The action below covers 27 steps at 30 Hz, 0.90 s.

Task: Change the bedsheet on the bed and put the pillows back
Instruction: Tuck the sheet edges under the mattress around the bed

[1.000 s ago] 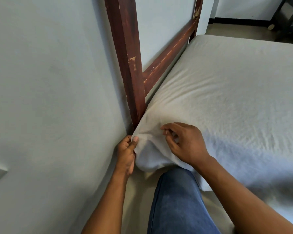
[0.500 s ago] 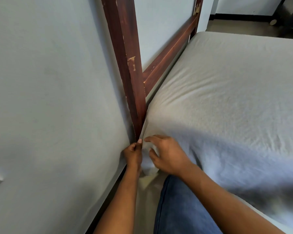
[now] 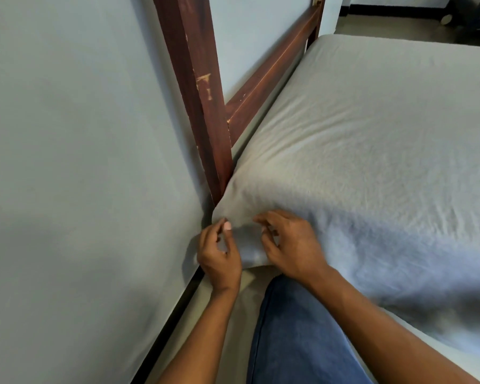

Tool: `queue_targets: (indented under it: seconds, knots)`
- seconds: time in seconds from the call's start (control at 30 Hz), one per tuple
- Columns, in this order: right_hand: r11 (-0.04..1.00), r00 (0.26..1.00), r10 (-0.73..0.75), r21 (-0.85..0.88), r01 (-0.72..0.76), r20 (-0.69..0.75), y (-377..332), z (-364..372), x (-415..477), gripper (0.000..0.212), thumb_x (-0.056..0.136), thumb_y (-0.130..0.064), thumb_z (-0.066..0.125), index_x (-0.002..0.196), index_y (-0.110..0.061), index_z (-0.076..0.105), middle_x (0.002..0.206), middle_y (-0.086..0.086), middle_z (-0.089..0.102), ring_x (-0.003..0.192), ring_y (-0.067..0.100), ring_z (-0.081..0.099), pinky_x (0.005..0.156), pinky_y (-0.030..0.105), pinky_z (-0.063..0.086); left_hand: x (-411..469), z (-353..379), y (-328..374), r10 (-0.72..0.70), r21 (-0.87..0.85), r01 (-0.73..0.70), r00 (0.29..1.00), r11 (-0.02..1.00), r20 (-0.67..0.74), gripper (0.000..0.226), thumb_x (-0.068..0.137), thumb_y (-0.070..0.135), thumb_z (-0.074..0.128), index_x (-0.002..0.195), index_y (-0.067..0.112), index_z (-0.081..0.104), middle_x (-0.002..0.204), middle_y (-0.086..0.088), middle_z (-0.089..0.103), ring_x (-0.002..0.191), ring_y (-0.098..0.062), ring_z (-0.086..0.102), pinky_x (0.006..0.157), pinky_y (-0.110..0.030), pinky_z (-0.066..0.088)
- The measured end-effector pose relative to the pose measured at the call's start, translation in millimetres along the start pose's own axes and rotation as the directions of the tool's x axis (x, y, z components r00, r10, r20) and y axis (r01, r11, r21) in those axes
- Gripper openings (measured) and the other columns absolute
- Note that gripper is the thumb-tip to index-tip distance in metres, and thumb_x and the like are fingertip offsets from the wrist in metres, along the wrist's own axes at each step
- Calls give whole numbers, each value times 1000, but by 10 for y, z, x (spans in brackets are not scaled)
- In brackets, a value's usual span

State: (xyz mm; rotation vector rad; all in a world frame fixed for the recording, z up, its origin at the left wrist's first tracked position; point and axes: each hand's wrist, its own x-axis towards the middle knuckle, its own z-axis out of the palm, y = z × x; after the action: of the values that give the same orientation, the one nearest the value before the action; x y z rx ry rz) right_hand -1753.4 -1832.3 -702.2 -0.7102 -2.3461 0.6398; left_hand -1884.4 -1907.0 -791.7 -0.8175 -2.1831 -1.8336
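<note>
Tucking pale grey fabric bedsheet [image 3: 344,162] corner, lower centre: left hand [image 3: 219,253] pinches the fold, right hand [image 3: 291,245] grip unclear; pull taut beside dark-brown wooden bedpost [image 3: 205,106], then under.

This is a bedroom, plainly furnished like a home or a hostel room. A bed [image 3: 263,84] fills the right side, its mattress covered by a pale, creased bedsheet [image 3: 385,139]. Its dark wooden corner post [image 3: 203,106], the varnish chipped, stands close against a bare painted wall [image 3: 67,162] with a dark skirting board [image 3: 178,309]. A beige floor [image 3: 385,24] runs beyond the bed's far end, where dark furniture [image 3: 468,12] stands.
</note>
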Motion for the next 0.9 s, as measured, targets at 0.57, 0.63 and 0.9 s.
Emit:
queue_targets:
  seconds: [0.57, 0.63, 0.9]
  knots:
    - [1000, 999, -12, -26, 10, -53, 25, -156, 76, 29, 90, -12, 58, 113, -16, 74, 109, -4, 75, 92, 12, 70, 82, 28, 59, 82, -166, -121, -378, -395, 626, 749, 672, 544, 7, 98, 14, 60, 93, 10, 58, 88, -7, 65, 80, -15, 58, 71, -28, 49]
    - [999, 999, -31, -41, 30, -37, 4, -133, 102, 28, 91, -12, 58, 113, -16, 74, 109, -3, 75, 91, 12, 70, 83, 20, 54, 164, -169, -135, -416, -408, 748, 642, 523, 644, 10, 102, 12, 55, 93, 8, 55, 92, -12, 66, 83, -19, 61, 72, -30, 53]
    - [998, 998, -55, 28, 54, 42, -125, -26, 109, 35, 92, -23, 49, 116, -12, 73, 106, 1, 75, 92, 15, 70, 82, 26, 58, 314, 113, -157, -561, -186, 738, 628, 649, 540, 19, 98, 1, 57, 83, 8, 65, 88, -14, 69, 86, -28, 63, 73, -32, 57]
